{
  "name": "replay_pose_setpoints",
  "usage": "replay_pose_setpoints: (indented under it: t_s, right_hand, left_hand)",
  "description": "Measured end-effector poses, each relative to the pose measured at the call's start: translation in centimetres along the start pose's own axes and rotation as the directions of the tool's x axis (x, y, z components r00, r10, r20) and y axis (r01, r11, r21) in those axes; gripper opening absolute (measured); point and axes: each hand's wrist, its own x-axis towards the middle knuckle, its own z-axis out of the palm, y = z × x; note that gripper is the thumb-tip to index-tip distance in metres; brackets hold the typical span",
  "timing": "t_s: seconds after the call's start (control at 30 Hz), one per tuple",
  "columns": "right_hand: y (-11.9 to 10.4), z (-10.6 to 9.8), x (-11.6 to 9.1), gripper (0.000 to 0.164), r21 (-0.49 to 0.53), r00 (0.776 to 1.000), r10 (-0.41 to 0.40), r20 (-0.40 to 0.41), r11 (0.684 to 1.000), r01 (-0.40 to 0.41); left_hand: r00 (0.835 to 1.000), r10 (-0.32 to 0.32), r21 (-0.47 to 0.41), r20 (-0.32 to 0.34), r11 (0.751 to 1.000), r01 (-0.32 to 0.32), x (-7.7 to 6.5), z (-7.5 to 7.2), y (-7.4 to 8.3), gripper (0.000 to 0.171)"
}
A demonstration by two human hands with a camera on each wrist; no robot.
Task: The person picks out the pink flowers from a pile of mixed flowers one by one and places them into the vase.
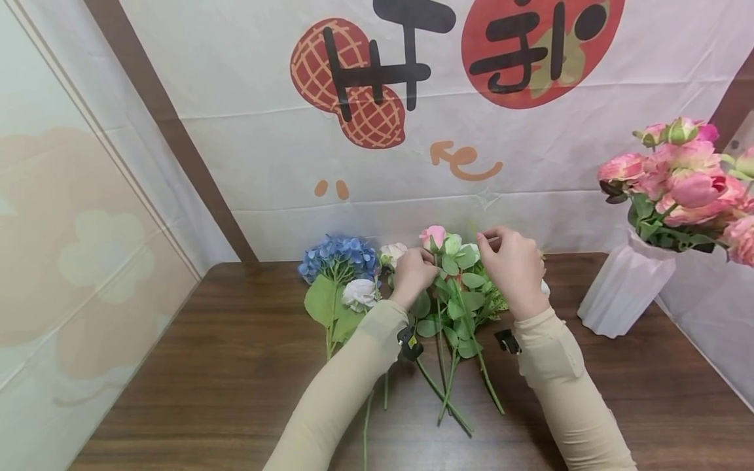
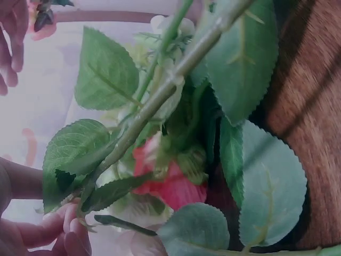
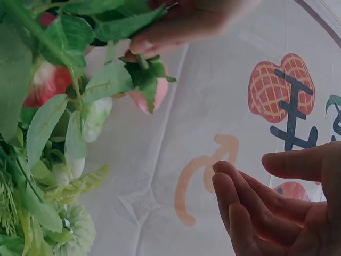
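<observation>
My left hand (image 1: 412, 276) pinches the stem of a pink rose (image 1: 432, 237) just below its bloom. In the left wrist view its fingers (image 2: 74, 237) lie at the upper end of the leafy stem (image 2: 144, 114). The right wrist view shows the rose's sepals (image 3: 146, 80) beside the pinching fingertips. My right hand (image 1: 515, 269) hovers right of the bunch, thumb and fingers apart, with nothing between them. Below and between the hands lie green leafy stems (image 1: 465, 304), with white-green flowers (image 1: 453, 244) and a red bloom (image 2: 173, 184) partly hidden among the leaves.
A blue hydrangea (image 1: 340, 257) and a white flower (image 1: 359, 295) lie left of my left hand. At the right, a white vase (image 1: 626, 288) holds pink flowers (image 1: 695, 180). The wooden table (image 1: 235, 366) ends at a printed cloth (image 1: 265, 163) behind.
</observation>
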Motion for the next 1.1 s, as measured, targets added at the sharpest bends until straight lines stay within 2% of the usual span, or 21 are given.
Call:
replay_pose_setpoints:
  t_s: [0.27,0.63,0.9,1.1]
  right_hand:
    - [-0.1,0.3,-0.3,0.035,-0.031,1.000,-0.026,-0.009,0.999,0.025]
    - [-0.3,-0.3,-0.3,0.035,-0.025,1.000,0.005,-0.003,1.000,-0.006]
    - [-0.3,-0.5,-0.2,0.036,-0.018,1.000,0.010,-0.002,1.000,-0.010]
    - [-0.3,-0.4,-0.2,0.038,-0.010,1.000,0.013,-0.003,1.000,-0.013]
  left_hand:
    - [1.000,-0.003,-0.047,-0.029,0.999,0.002,0.0,-0.6,0.6,0.016]
    - [0.992,0.065,-0.111,-0.113,0.991,-0.077,0.2,-1.6,1.4,0.018]
    - [0.979,0.129,-0.164,-0.156,0.974,-0.154,0.0,-3.1,1.9,0.018]
    - [0.968,0.170,-0.244,-0.185,0.946,-0.213,-0.7,-4.8,2.5,0.016]
